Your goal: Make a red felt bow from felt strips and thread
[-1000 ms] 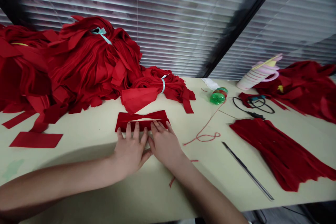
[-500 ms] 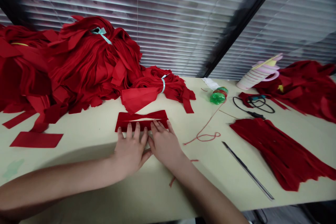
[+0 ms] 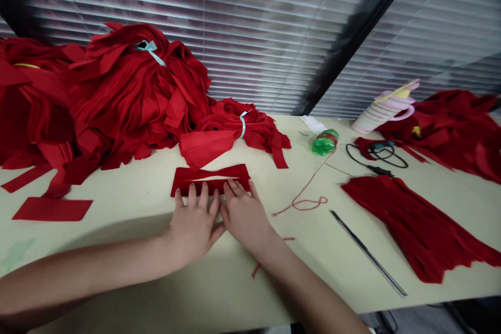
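Folded red fabric strip (image 3: 211, 180), flat on the table (image 3: 136, 250) just before a tied bundle of red strips (image 3: 235, 133): I judge it light, soft and limp, best pinched at its short ends. My left hand (image 3: 194, 225) and right hand (image 3: 243, 214) lie flat side by side, fingers spread, fingertips pressing its near edge. Red thread (image 3: 303, 201) and a thin metal rod (image 3: 368, 253) lie rightward.

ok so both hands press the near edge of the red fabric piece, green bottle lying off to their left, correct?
Wrong side: the green bottle lies off to their right, per the head view. Left hand and right hand do press the near edge of the red fabric piece.
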A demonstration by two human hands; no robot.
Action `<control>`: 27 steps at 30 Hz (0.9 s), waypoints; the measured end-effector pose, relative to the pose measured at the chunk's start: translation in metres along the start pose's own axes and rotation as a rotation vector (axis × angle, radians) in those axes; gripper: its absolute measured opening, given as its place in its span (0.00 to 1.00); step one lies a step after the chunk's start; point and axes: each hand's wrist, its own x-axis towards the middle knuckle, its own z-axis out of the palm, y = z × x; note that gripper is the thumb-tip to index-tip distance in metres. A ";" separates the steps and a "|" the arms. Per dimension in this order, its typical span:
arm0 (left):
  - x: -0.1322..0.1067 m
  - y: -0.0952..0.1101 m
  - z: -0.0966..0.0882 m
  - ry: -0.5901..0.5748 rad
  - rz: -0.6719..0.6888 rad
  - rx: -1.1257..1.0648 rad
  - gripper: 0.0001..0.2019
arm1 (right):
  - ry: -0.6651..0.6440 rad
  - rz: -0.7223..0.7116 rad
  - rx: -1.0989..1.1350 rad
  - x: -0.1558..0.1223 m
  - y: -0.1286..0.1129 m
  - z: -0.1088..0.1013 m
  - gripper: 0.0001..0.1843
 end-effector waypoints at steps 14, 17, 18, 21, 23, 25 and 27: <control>0.000 0.000 -0.001 0.030 0.018 0.001 0.32 | 0.002 0.015 0.021 0.000 0.000 0.000 0.27; 0.000 0.000 -0.001 0.034 0.018 0.003 0.32 | 0.005 0.017 0.017 -0.001 0.000 -0.001 0.26; 0.000 0.000 -0.001 0.035 0.019 0.003 0.32 | 0.009 0.017 0.016 -0.001 0.000 -0.001 0.27; -0.001 0.000 0.000 0.028 0.022 0.006 0.32 | 0.021 0.014 0.016 -0.001 0.001 0.000 0.27; -0.001 0.000 0.000 0.027 0.018 0.008 0.32 | 0.021 0.010 0.017 -0.001 0.001 0.001 0.27; 0.000 -0.001 0.000 0.028 0.013 0.006 0.32 | 0.014 0.014 0.015 0.000 0.001 0.000 0.27; 0.000 -0.001 0.000 0.029 0.011 0.000 0.32 | 0.008 0.020 0.011 -0.001 0.001 0.000 0.27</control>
